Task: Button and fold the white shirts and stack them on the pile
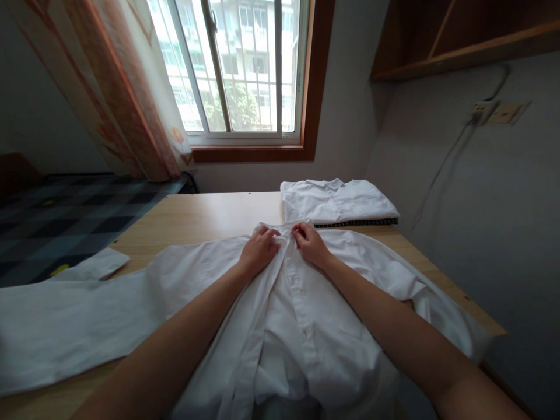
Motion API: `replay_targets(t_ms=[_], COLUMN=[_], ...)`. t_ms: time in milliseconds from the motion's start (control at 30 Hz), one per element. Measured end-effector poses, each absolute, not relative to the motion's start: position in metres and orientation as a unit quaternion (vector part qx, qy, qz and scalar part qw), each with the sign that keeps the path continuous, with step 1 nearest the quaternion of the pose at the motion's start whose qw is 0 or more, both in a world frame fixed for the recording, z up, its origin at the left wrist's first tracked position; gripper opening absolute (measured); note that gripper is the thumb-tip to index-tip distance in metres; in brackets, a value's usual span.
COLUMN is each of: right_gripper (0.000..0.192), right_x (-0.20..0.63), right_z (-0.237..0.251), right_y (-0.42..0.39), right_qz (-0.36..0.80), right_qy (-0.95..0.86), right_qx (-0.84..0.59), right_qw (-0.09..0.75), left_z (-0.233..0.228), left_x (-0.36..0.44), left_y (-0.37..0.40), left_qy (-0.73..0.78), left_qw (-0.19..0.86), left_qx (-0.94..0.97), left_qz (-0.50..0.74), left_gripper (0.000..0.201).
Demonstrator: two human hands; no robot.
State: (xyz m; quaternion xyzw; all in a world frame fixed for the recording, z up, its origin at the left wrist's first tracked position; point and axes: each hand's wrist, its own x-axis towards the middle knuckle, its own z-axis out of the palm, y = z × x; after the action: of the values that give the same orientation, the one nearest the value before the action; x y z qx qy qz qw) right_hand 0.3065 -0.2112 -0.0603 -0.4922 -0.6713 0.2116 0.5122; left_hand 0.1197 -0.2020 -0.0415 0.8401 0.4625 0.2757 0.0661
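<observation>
A white button-up shirt (301, 315) lies spread face up on the wooden table (196, 219), its sleeves stretched out to both sides. My left hand (259, 249) rests on the shirt's left front edge just below the collar, fingers curled on the cloth. My right hand (310, 242) pinches the right front edge at the top of the placket, close to the collar. The two hands are a few centimetres apart at the neck opening.
A folded white shirt (336, 199) lies on a dark striped item (356, 222) at the table's far right. A window (245, 70) and a patterned curtain (126, 99) are behind. A checkered bed cover (61, 219) is at left. A wall with a socket (481, 111) runs along the right.
</observation>
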Motion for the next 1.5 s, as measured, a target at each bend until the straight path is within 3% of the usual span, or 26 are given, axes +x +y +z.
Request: replay_targets(t_ms=[100,267,633,800,1033,1233,1500], right_gripper=[0.012,0.013,0.011,0.022,0.022,0.018,0.025], right_x=[0.3,0.296,0.3,0.303,0.299,0.3,0.308], right_z=[-0.064,-0.065,-0.058,-0.061,-0.061,-0.055,-0.053], right_y=[-0.21,-0.213,-0.218,-0.216,-0.217,-0.222,-0.224], right_qz=[0.184,0.199,0.279,0.304,0.198,0.184,0.353], right_qy=[-0.674,-0.683,-0.631,-0.644,-0.689,-0.715,-0.644], right_qx=[-0.498,-0.511,-0.548,-0.533,-0.557,-0.546,-0.518], right_qw=[0.513,0.482,0.473,0.456,0.419,0.396,0.438], left_z=[-0.04,-0.039,-0.041,-0.04,-0.044,-0.043,-0.036], left_x=[0.122,0.126,0.124,0.123,0.123,0.126,0.129], left_y=[-0.206,-0.209,-0.206,-0.207,-0.205,-0.207,-0.214], left_qy=[0.474,0.435,0.42,0.402,0.391,0.409,0.456], left_qw=[0.04,0.042,0.118,0.128,0.128,0.112,0.106], left_qx=[0.828,0.861,0.857,0.863,0.87,0.866,0.85], left_qz=[0.299,0.261,0.274,0.277,0.272,0.266,0.241], left_gripper=[0.035,0.013,0.022,0.028,0.028,0.027,0.032])
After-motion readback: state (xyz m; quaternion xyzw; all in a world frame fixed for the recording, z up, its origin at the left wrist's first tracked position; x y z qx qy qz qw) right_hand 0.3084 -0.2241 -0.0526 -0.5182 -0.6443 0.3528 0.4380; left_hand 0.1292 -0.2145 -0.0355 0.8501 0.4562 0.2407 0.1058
